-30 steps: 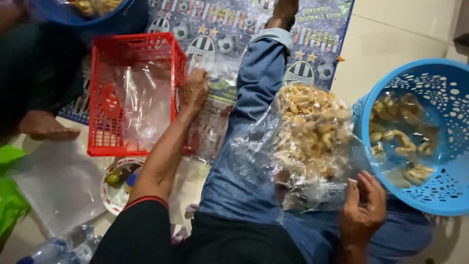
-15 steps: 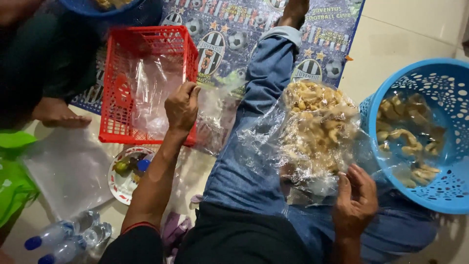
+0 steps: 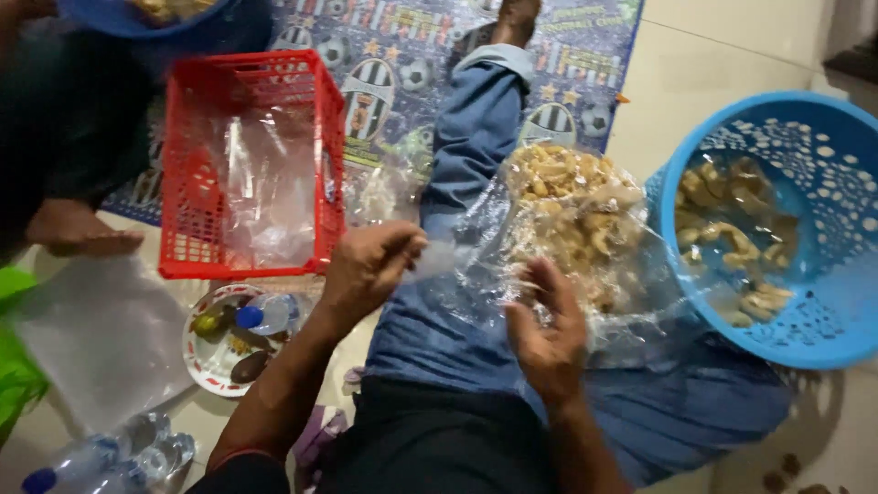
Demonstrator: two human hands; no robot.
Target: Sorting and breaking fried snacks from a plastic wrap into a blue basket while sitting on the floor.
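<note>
A clear plastic bag of pale yellow crackers (image 3: 576, 220) lies on my lap over my blue jeans (image 3: 476, 137). My left hand (image 3: 370, 265) pinches a piece of clear plastic at the bag's near left edge. My right hand (image 3: 549, 334) rests on the bag's near side, fingers spread on the plastic. A blue perforated basket (image 3: 823, 320) holding more crackers stands to the right of my leg.
A red plastic crate (image 3: 320, 165) lined with clear plastic sits to the left. In front of it lies a small plate (image 3: 206, 361) with food scraps and a bottle. Another person's foot (image 3: 78, 233) and blue basin (image 3: 101, 18) are at far left. Plastic bottles (image 3: 101, 457) lie bottom left.
My left hand came back from the red crate to the bag on my lap, now pinching plastic. My right hand moved left along the bag's near edge.
</note>
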